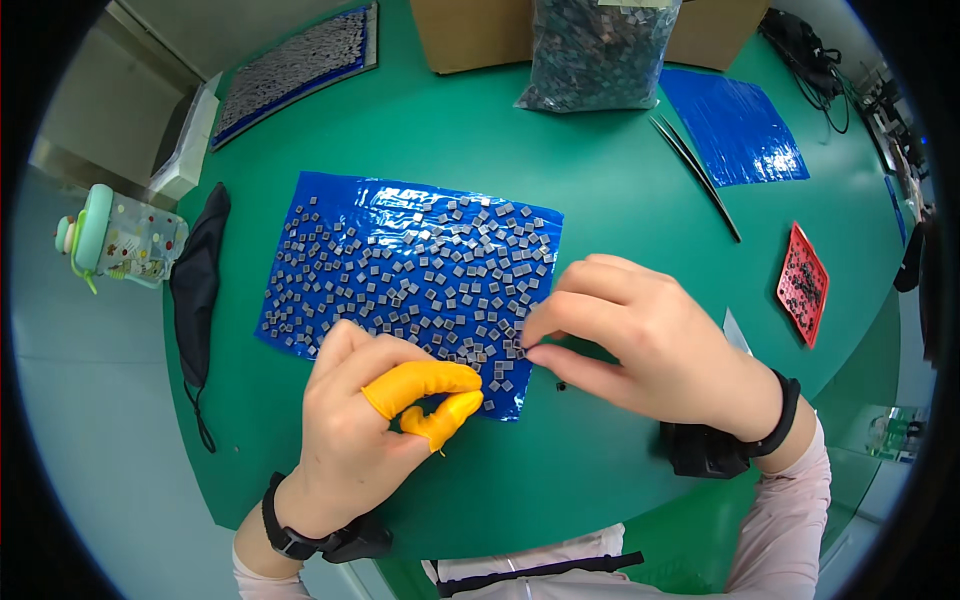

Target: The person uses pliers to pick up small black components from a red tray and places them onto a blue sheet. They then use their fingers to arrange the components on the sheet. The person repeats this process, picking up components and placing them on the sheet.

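Note:
A shiny blue film sheet (pixel 345 190) lies on the green table, strewn with many small grey square pieces (pixel 440 278). Over its lower edge, my left hand (pixel 360 425) wears yellow finger cots on thumb and forefinger. Those two tips press together beside the pieces; whatever they pinch is too small to make out. At the sheet's right edge my right hand (pixel 640 335) is bare, its thumb and forefinger closed next to the outermost pieces. Any piece between them is hidden. A tiny dark bit (pixel 561 386) rests on the table below the right fingertips.
Dark tweezers (pixel 697 178) lie beside another blue sheet (pixel 735 125). To the right sits a red tray (pixel 803 285) of small dark parts. Behind are a bag of pieces (pixel 600 55) and cardboard box (pixel 470 35). A black mask (pixel 200 280) and bottle (pixel 140 238) lie left.

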Motion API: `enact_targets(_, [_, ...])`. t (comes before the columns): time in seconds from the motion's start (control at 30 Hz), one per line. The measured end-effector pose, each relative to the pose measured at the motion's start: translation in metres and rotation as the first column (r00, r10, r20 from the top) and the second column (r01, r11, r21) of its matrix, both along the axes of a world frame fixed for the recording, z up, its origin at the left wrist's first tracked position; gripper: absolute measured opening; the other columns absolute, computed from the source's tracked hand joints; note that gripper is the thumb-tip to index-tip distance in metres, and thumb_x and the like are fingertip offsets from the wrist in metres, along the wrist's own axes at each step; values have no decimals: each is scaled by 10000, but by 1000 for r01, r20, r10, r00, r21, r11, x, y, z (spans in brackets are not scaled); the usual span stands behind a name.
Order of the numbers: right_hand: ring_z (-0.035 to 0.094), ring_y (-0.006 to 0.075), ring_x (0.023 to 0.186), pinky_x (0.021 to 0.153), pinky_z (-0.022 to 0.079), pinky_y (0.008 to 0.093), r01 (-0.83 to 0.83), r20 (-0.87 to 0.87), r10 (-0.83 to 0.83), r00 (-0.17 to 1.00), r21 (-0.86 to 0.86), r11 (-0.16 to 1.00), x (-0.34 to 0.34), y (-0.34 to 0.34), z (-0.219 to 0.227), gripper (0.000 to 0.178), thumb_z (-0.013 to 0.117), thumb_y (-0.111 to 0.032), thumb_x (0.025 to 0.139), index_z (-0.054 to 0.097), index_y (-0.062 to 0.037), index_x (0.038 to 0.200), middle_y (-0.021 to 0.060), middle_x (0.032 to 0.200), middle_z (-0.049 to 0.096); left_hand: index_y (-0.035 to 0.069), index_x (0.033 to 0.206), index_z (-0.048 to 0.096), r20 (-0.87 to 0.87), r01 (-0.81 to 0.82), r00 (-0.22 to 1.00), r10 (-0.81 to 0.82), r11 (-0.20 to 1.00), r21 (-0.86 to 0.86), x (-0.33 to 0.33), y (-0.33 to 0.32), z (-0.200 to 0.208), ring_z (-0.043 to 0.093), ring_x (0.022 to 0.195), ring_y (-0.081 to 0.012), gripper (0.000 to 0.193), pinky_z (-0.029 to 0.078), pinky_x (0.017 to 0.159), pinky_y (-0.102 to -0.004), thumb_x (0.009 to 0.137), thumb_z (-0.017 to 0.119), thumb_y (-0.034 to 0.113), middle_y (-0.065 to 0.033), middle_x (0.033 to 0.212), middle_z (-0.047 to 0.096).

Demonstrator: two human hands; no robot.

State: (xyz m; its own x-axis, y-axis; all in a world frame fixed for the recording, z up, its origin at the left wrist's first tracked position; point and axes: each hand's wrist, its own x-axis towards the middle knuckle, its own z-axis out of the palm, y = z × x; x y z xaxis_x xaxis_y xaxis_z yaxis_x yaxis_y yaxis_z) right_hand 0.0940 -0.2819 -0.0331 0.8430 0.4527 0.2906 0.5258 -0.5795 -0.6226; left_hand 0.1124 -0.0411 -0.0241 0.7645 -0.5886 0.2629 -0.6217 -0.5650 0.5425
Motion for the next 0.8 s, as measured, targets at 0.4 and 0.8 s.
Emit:
enact_targets(0.4, [590,256,849,790,497,347,-183,-181,137,974,-270,945,-8,-9,16,167,710,-133,780,589,-19,792,98,803,579,93,844,756,29,143,989,-146,987,74,-5,-4,-6,479,703,-184,289,395,596,-276,578,868,72,14,806,650])
enact_targets(0.8, [594,258,813,774,503,351,-130,-48,122,991,-247,960,-7,-3,6,143,688,-118,774,594,-13,803,101,778,584,83,825,754,147,89,983,-111,985,144,-11,0,0,494,701,-185,286,398,564,-278,565,873,66,9,789,627])
